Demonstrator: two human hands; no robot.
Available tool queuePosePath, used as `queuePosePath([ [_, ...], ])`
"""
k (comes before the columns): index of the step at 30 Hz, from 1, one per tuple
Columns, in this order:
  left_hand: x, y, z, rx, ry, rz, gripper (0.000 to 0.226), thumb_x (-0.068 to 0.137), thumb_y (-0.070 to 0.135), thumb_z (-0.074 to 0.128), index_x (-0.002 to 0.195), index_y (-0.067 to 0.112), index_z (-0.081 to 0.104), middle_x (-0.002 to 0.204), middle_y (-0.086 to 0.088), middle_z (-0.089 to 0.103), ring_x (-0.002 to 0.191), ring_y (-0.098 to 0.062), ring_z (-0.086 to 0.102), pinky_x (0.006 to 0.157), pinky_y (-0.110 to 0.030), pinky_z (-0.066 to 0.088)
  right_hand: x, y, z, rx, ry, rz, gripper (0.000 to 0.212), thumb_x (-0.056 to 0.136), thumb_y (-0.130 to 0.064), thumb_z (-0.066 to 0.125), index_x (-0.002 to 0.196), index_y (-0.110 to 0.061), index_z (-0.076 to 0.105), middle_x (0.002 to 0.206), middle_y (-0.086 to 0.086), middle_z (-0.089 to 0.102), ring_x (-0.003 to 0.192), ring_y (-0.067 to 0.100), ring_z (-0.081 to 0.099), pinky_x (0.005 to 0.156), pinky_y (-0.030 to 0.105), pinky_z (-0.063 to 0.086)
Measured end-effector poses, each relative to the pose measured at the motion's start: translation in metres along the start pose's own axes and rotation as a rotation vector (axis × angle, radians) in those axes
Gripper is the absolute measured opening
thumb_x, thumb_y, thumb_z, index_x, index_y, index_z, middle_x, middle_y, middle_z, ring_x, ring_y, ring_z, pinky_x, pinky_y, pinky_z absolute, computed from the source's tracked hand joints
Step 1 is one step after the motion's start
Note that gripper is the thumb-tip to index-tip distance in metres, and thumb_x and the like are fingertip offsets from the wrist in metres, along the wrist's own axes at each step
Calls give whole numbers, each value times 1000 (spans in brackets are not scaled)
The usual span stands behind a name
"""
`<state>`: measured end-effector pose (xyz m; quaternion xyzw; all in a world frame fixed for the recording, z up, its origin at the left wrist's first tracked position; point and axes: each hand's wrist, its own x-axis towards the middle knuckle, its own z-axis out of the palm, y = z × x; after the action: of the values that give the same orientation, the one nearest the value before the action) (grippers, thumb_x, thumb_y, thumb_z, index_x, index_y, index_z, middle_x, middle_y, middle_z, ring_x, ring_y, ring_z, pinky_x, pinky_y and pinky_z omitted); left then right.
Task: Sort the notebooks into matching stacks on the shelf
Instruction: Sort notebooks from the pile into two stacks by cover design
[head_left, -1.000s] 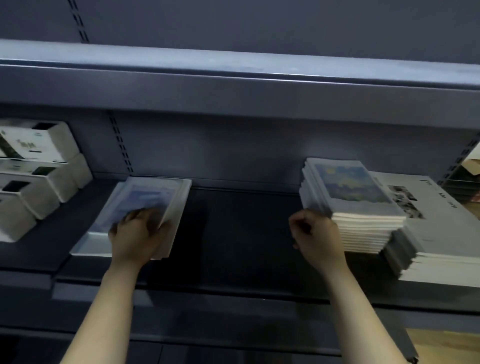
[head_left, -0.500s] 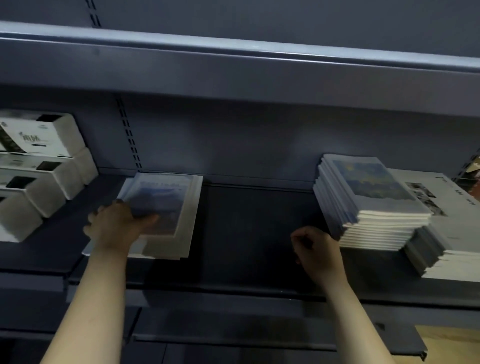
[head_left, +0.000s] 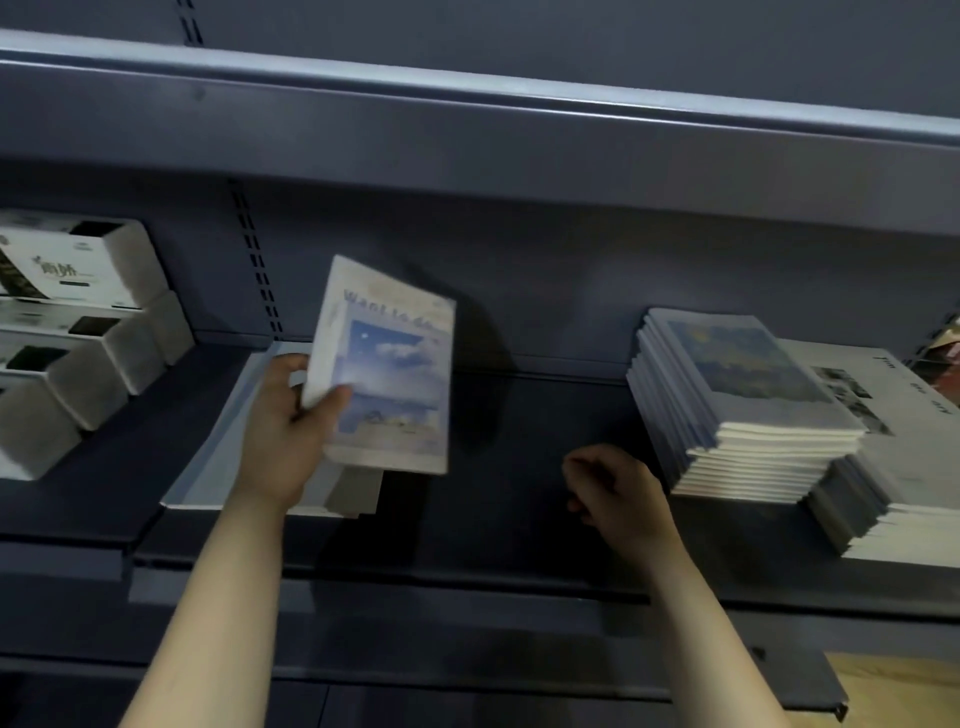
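At the front lip of a dark grey metal shelf (head_left: 519, 519), two bare forearms reach in from below. The right hand (head_left: 618, 493) sits over the bare middle of the shelf, its fingers curled into a loose fist that holds nothing. The left hand (head_left: 283, 431) grips the lower left corner of a sky-cover notebook bundle (head_left: 395, 374), thumb on the front and fingers behind, raised off the shelf and tilted. How many notebooks the bundle holds cannot be told. Under it one pale flat pile (head_left: 218, 452) lies on the shelf. To the right are two more stacks, touching: a blue-cover stack (head_left: 737, 405) of many thin notebooks and, beside it, a larger white-cover stack (head_left: 914, 467). At far left sit four white boxes (head_left: 88, 265), piled in steps. Behind everything stands a grey back panel (head_left: 571, 280) with one slotted upright (head_left: 254, 249), and an upper shelf (head_left: 467, 119) runs overhead.
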<state>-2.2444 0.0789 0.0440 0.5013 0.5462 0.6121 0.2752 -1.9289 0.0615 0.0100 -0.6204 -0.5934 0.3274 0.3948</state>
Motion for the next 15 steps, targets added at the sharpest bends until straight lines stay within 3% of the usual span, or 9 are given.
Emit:
queuePosePath([
  [2,-10,6,21,-155,-69,3,26,89,11,64,108,23,51,102,-3,67,86,-15,66,69,-28,55,0,-4,1,140,-39,9,7,89,-28,66,92,-34,66,84,-5,72,71,10,71,64,30,59],
  [8,-45,23,84,-272,-121,30,29,88,20,66,112,23,50,98,16,65,86,0,65,63,-14,51,1,-25,-13,502,-158,-27,49,81,-44,70,126,-30,55,111,-5,69,99,11,69,75,28,58],
  [15,-71,43,147,-306,-208,-18,40,85,20,67,119,16,47,107,7,61,92,-2,63,71,-16,52,3,-36,-52,462,-12,-112,25,91,-14,64,115,-18,65,106,2,72,98,17,68,82,36,55],
])
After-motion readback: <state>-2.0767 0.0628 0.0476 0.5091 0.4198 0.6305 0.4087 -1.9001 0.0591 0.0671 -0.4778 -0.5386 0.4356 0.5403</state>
